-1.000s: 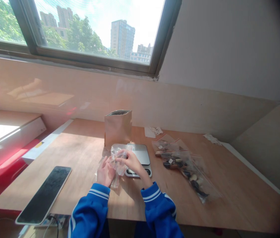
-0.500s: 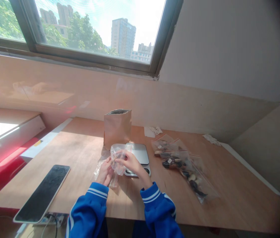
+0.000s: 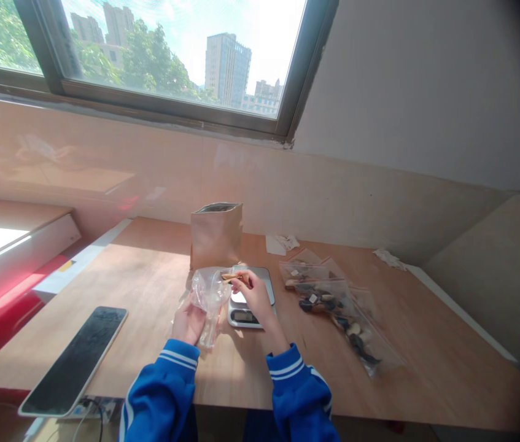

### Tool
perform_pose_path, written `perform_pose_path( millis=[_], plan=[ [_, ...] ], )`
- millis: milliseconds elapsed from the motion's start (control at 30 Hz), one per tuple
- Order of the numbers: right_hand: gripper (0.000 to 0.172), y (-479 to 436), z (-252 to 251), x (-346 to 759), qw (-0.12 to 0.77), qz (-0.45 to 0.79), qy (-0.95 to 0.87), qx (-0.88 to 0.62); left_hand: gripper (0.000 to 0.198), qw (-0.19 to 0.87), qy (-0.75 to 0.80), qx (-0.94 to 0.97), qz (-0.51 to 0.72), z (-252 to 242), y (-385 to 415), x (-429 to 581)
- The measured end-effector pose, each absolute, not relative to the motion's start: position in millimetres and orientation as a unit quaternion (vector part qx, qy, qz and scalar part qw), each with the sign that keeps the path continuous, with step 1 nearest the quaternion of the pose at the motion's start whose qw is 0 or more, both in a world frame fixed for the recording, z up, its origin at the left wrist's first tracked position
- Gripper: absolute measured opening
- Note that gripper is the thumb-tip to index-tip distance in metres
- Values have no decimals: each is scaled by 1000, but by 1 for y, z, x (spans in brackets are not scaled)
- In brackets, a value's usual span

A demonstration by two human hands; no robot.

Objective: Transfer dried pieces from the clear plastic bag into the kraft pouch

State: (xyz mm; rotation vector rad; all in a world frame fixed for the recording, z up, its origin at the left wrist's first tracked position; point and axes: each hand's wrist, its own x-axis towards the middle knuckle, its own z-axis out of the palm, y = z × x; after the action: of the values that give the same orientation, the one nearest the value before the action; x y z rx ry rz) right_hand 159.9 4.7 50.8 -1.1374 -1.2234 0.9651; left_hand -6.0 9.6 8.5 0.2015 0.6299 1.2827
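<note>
A small clear zip bag (image 3: 209, 293) sits upright in the person's left hand (image 3: 189, 321), just in front of the digital kitchen scale (image 3: 251, 296) near the middle of the wooden table (image 3: 158, 276). The left hand is closed around the bag's lower part, which keeps its mouth lifted and facing the other hand. The right hand (image 3: 254, 291) hovers over the scale platform with thumb and fingertips pinched on a small tan piece (image 3: 229, 276), held right at the bag's opening; what the piece is cannot be told at this size.

The scale lies flat with its display toward the person, so it can be read from the seat. Directly behind it stands a brown kraft pouch (image 3: 216, 235) with its top open, within easy reach. To the right of the scale, several filled zip bags (image 3: 333, 304) of dark and pale pieces lie flat in a loose overlapping row, apart from the hands. A tablet (image 3: 75, 359) rests face up at the table's near-left edge. Scraps of white paper (image 3: 280, 243) lie near the back wall.
</note>
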Motion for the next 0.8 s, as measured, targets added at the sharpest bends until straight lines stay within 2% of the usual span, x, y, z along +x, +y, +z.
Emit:
perform_pose_path(
  millis=[133, 333, 500, 667, 800],
  plan=[
    [37, 20, 68, 167, 624, 362, -492, -488, 30, 738, 286, 46, 609, 5, 14, -10],
    [33, 62, 145, 164, 677, 260, -536, -432, 28, 735, 283, 25, 616, 2, 16, -11],
    [27, 105, 185, 157, 639, 158, -634, -406, 29, 731, 276, 0, 624, 4, 16, -11],
    [18, 133, 176, 159, 572, 65, -696, -429, 23, 739, 286, -4, 610, 0, 17, -12],
    [17, 135, 173, 160, 537, 52, -720, -437, 21, 742, 297, 28, 600, -2, 16, -12]
  ],
)
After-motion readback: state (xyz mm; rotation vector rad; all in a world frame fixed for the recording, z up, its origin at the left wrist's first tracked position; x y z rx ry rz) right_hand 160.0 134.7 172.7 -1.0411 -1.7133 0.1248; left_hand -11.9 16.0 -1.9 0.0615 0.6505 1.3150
